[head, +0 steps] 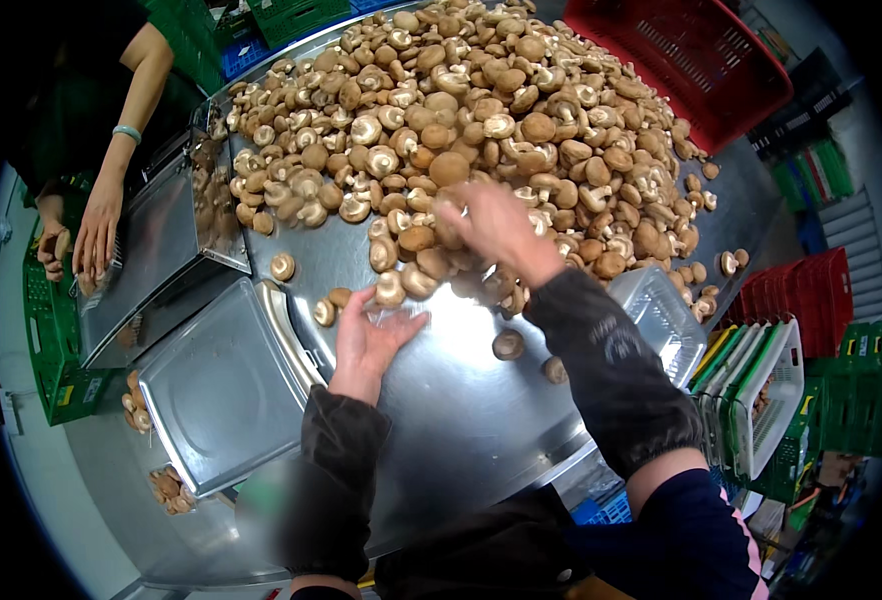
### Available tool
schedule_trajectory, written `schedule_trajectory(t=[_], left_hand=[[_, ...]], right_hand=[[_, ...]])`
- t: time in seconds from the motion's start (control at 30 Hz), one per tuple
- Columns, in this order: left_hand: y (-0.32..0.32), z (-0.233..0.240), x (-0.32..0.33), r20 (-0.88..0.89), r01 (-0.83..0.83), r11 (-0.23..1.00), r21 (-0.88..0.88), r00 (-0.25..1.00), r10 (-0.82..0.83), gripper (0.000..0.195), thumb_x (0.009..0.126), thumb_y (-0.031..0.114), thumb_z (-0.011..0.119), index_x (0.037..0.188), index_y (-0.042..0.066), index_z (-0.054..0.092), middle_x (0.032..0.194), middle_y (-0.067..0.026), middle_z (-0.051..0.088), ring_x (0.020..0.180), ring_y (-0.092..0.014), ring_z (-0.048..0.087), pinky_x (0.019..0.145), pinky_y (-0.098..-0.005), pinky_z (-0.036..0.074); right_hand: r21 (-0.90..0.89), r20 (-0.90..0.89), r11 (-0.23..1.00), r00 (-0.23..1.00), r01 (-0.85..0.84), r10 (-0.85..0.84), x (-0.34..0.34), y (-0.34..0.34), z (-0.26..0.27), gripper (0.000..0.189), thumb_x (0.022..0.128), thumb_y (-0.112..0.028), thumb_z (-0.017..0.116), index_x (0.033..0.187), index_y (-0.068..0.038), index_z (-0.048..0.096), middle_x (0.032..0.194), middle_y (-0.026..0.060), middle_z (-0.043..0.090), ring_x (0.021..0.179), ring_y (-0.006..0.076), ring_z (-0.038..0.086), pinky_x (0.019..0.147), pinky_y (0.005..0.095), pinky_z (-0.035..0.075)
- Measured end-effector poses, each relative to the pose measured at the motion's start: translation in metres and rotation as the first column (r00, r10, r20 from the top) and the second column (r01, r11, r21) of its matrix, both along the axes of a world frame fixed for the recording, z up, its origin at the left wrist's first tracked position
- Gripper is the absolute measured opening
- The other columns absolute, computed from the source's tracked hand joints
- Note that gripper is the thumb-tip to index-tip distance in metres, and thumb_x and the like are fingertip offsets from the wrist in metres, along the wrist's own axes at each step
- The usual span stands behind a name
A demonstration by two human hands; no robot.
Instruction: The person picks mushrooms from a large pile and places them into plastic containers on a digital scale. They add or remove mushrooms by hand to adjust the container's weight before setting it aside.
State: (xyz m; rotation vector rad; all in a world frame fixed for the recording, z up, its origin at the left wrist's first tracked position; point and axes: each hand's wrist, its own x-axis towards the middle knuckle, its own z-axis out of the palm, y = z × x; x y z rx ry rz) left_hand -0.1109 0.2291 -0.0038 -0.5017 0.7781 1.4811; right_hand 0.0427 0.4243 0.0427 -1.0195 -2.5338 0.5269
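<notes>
A large heap of brown-capped mushrooms (538, 127) covers the far part of a stainless steel table (441, 450). My left hand (370, 341), palm up, has its thumb and fingers around the edge of what looks like a clear plastic tray (396, 315), beside mushrooms at the heap's near edge. Over the heap is my right hand (497, 229), blurred, with its fingers bent among the mushrooms; whether it grips one cannot be told. Two loose mushrooms (508, 344) lie on the metal below my right forearm.
Clear plastic trays (658, 322) stand stacked right of my right sleeve. A metal pan (220, 390) and a steel box (163, 240) are at left. Beyond them are a co-worker's hands (100, 225). A red crate (681, 60) leans at the back right; upright crates (775, 405) stand at right.
</notes>
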Motion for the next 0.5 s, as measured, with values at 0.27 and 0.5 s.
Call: schedule_trajectory(t=[0.27, 0.5], left_hand=[[0.037, -0.005, -0.014, -0.157, 0.156, 0.985, 0.078, 0.977, -0.143, 0.046, 0.085, 0.009, 0.054, 0.129, -0.003, 0.045, 0.129, -0.0256, 0.051, 0.118, -0.042, 0.054, 0.093, -0.058, 0.054], [-0.042, -0.024, 0.028, -0.332, 0.137, 0.96, 0.244, 0.942, -0.05, 0.095, 0.071, -0.009, 0.047, 0.157, 0.018, 0.017, 0.145, -0.0232, 0.04, 0.122, -0.04, 0.054, 0.091, -0.054, 0.054]], right_hand=[[-0.139, 0.409, 0.988, 0.913, 0.072, -0.009, -0.034, -0.002, -0.023, 0.076, 0.081, -0.063, 0.06, 0.141, -0.018, 0.053, 0.152, 0.0289, 0.03, 0.144, 0.0482, 0.019, 0.11, 0.0631, 0.032], [0.033, -0.142, 0.982, 0.972, -0.185, 0.188, 0.025, -0.142, -0.018, 0.04, 0.078, -0.032, 0.072, 0.11, -0.009, 0.064, 0.126, 0.0159, 0.055, 0.125, 0.0362, 0.049, 0.106, 0.0549, 0.034]])
